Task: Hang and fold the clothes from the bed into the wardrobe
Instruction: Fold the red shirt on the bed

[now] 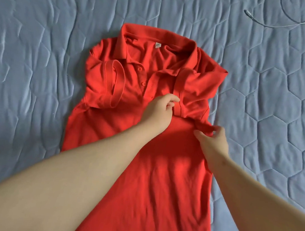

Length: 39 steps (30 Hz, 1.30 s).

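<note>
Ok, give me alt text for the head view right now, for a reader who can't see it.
A red polo shirt lies face up on a blue quilted bedspread, both sleeves folded inward. The left hand pinches the cuff of the right-side sleeve while the right hand grips the fabric at that edge. A white cable lies at the top right.

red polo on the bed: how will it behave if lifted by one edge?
The red polo shirt is probably floppy: it lies creased and follows the blue quilted bedcover. Its folded-in sleeves would likely fall open, since nothing pins them. Likely light, as the left hand and right hand shape it with fingertips only.
</note>
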### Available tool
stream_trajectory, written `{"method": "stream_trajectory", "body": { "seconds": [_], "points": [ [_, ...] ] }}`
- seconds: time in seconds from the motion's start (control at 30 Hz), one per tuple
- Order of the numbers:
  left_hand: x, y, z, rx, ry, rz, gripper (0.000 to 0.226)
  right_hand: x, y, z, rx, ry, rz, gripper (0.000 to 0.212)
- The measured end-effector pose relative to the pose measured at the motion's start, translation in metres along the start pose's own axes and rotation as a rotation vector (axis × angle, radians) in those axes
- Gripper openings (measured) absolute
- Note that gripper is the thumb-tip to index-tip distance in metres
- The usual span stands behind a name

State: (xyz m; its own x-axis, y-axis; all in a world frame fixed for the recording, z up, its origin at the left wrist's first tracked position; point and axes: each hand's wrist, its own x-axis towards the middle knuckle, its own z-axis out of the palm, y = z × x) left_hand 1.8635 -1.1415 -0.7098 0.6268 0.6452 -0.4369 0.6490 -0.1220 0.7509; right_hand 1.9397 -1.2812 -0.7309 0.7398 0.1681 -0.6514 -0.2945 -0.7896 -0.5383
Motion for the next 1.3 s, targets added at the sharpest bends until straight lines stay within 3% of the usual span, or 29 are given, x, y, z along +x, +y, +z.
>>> {"method": "stream_trajectory", "body": {
  "seconds": [0.17, 0.37, 0.5, 0.6, 0.77, 0.87, 1.0, 1.2, 1.3],
  "points": [
    [0.027, 0.038, 0.028, 0.303, -0.134, 0.057, 0.046, -0.014, 0.038, -0.015, -0.075, -0.089, 0.109, 0.029],
    [0.040, 0.057, 0.066, 0.773, -0.370, 0.063, 0.050, -0.025, 0.070, -0.026, -0.059, -0.156, 0.076, 0.013],
    [0.045, 0.060, 0.077, 0.931, -0.308, -0.016, 0.043, -0.035, 0.075, -0.023, 0.094, -0.049, 0.118, 0.014],
    [0.048, 0.058, 0.069, 0.729, -0.182, -0.018, 0.035, -0.049, 0.077, -0.017, 0.142, -0.072, 0.036, 0.014],
    [0.038, 0.051, 0.021, 0.192, 0.092, 0.040, 0.007, -0.078, 0.062, -0.004, 0.025, -0.238, -0.121, 0.035],
    [0.034, 0.041, -0.018, -0.027, 0.067, 0.046, 0.032, -0.097, 0.045, 0.016, -0.025, -0.342, -0.159, 0.046],
    [0.030, 0.020, -0.082, -0.304, 0.003, 0.013, 0.044, -0.130, 0.020, 0.052, -0.089, -0.494, -0.245, 0.057],
    [0.039, -0.036, -0.163, -0.529, 0.194, -0.175, 0.048, -0.170, -0.013, 0.127, -0.261, -0.624, -0.292, 0.073],
    [0.046, -0.071, -0.179, -0.530, 0.262, -0.253, 0.052, -0.181, -0.013, 0.158, -0.337, -0.660, -0.274, 0.077]
  ]
}}
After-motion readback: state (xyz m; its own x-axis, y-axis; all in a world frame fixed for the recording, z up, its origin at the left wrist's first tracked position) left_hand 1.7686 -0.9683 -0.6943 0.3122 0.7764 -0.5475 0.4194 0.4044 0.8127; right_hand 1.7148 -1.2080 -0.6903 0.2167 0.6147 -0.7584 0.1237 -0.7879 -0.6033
